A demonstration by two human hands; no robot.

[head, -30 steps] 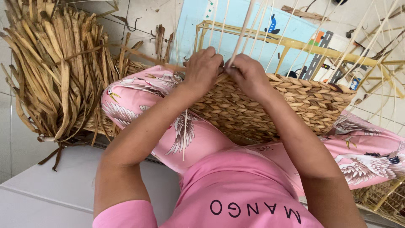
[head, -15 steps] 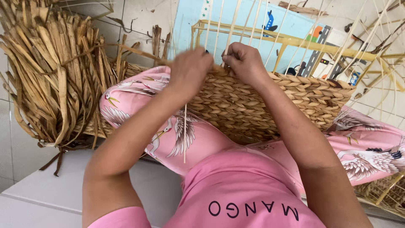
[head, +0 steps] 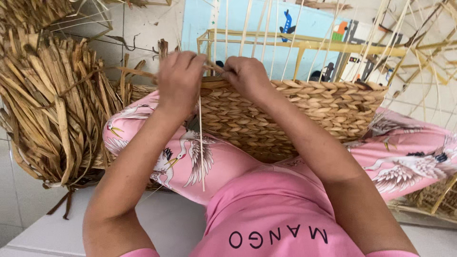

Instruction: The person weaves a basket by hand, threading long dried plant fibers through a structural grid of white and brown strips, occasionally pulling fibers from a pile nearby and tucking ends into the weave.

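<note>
A half-woven straw basket (head: 304,112) rests on my lap, with thin upright ribs rising from its rim around a wooden frame (head: 285,45). My left hand (head: 180,81) is closed on a flat dried strand (head: 138,74) at the basket's left rim. My right hand (head: 245,76) pinches the same strand right beside it, at the top edge of the weave. A thin pale rib (head: 201,143) hangs down over my pink patterned trouser leg (head: 181,152).
A big bundle of dried flat leaves (head: 52,109) leans at the left against a tiled wall. More woven work (head: 433,195) lies at the lower right. A pale blue board with pictures (head: 295,28) stands behind the frame. I sit on a white surface (head: 166,223).
Both hands have moved up and a little left along the basket's rim, and the view has tilted so the basket sits lower in the frame.
</note>
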